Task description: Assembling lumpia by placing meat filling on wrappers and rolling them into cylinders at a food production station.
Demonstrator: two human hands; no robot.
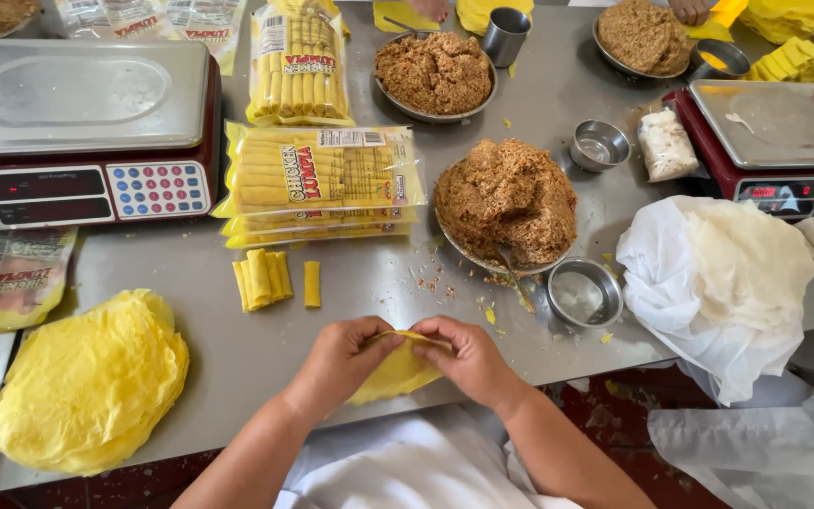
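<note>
Steel worktable (237,368), pretty crowded. Both hands, left hand (339,361) and right hand (471,362), were pinched shut on one yellow wrapper (398,372) at the table's near edge, folding its top over. Looked thin, floppy and tear-prone, so best held by the edges. Left of it sat the wrapper stack (87,382), beyond it the filling bowl (508,203).

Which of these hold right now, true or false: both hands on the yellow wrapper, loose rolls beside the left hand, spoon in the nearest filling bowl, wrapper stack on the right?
1. Both the left hand and right hand hold the yellow wrapper: true.
2. Loose rolls touch the left hand: false, they lie apart, farther up the table.
3. A spoon rests in the nearest filling bowl: true.
4. The yellow wrapper stack lies on the right: false, it is left.
</note>
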